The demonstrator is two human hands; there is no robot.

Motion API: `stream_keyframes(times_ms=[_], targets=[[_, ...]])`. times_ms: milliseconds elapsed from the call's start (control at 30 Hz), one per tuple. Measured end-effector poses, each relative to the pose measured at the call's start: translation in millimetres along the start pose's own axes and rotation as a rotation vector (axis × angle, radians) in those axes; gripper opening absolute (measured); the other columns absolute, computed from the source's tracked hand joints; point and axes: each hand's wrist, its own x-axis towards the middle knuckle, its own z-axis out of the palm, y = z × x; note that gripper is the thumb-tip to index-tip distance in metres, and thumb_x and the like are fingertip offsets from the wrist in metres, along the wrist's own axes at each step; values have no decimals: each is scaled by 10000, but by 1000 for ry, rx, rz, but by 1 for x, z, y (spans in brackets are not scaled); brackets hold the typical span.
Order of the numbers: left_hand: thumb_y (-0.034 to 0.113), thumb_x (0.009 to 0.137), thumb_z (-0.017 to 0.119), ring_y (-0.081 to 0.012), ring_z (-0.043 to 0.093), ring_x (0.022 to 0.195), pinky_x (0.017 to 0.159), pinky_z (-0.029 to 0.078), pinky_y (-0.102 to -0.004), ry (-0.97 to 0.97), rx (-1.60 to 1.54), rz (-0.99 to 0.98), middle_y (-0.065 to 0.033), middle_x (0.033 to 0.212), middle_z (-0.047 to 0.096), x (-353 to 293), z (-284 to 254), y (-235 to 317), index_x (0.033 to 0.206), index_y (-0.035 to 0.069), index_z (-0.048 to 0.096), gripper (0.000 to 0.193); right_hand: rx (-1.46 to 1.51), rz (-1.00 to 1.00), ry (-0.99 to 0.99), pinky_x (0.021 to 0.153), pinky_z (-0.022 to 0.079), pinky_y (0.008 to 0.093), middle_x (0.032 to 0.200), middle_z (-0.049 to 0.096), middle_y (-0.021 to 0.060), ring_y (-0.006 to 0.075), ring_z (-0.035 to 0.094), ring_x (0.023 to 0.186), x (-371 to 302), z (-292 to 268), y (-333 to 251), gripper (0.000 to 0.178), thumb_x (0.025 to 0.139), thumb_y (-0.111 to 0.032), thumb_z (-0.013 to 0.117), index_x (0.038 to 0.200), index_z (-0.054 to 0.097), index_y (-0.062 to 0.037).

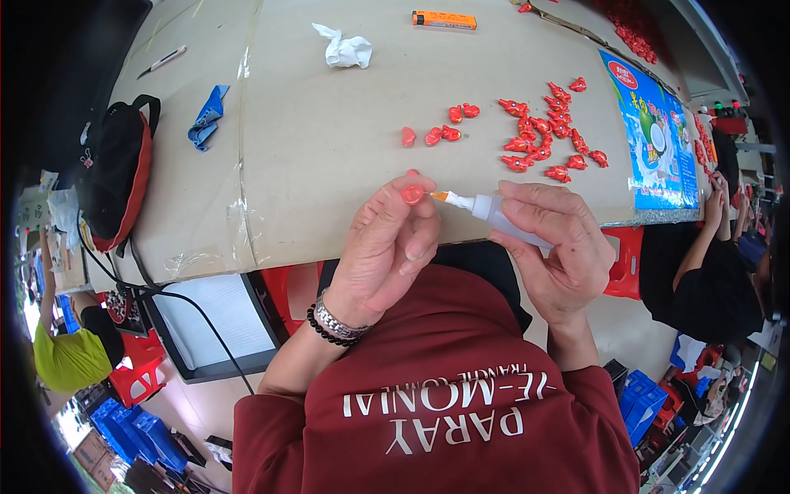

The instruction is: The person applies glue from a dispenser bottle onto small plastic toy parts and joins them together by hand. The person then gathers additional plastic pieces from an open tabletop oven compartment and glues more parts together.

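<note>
My left hand (391, 224) pinches a small red plastic piece (412, 194) between thumb and fingertips, above the table's near edge. In my right hand (564, 239) is a translucent white squeeze bottle (499, 213), tilted to the left with fingers wrapped round it. Its narrow orange-tipped nozzle (442, 197) meets the side of the red piece or comes very near it; contact is hard to tell. Beyond my hands, a few loose red pieces (434, 137) lie on the table. A larger cluster of small red figures (543, 136) sits to their right.
A crumpled white tissue (349, 51) and an orange box (444, 20) lie toward the far side. At left are a blue cloth (207, 118), a pen (162, 62) and a black-and-red bag (118, 177). A blue printed sheet (650, 136) covers the right end. Other people work at both sides.
</note>
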Motion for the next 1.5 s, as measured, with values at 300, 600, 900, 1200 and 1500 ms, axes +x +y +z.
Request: stream_keyframes(times_ms=[300, 600, 900, 1200, 1500], targets=[[328, 1038, 477, -82, 478, 557, 437, 346, -206, 1, 157, 57, -6, 903, 591, -1, -4, -1, 1107, 44, 615, 323, -42, -108, -25, 727, 578, 345, 979, 699, 184, 290, 700, 858, 3, 3, -3, 324, 671, 49, 810, 966, 679, 21], [322, 1043, 469, -83, 438, 505, 430, 335, -209, -15, 203, 54, -39, 758, 561, 0, -3, -2, 1055, 64, 600, 289, -74, -120, -30, 704, 577, 341, 973, 695, 180, 289, 697, 843, 2, 3, -3, 331, 663, 69, 800, 967, 677, 23], [324, 1047, 460, -81, 409, 478, 429, 329, -209, 3, 225, 44, -52, 676, 537, 1, -1, -3, 1049, 69, 592, 287, -60, -107, -42, 698, 578, 339, 970, 693, 179, 287, 696, 832, 2, 3, -2, 325, 664, 76, 795, 962, 677, 25], [330, 1043, 467, -74, 426, 499, 436, 336, -205, 9, 228, 65, -41, 727, 557, 1, 0, -3, 1074, 58, 607, 307, -69, -119, -45, 700, 580, 343, 957, 694, 184, 290, 698, 827, 2, 2, -2, 321, 661, 73, 798, 955, 678, 28], [289, 1013, 541, -71, 486, 567, 441, 352, -199, 42, 163, 73, -34, 912, 608, 1, 2, -2, 1154, 53, 615, 284, -72, -100, -3, 707, 580, 342, 980, 697, 190, 293, 701, 846, 2, -1, -3, 336, 663, 61, 807, 971, 677, 20]])
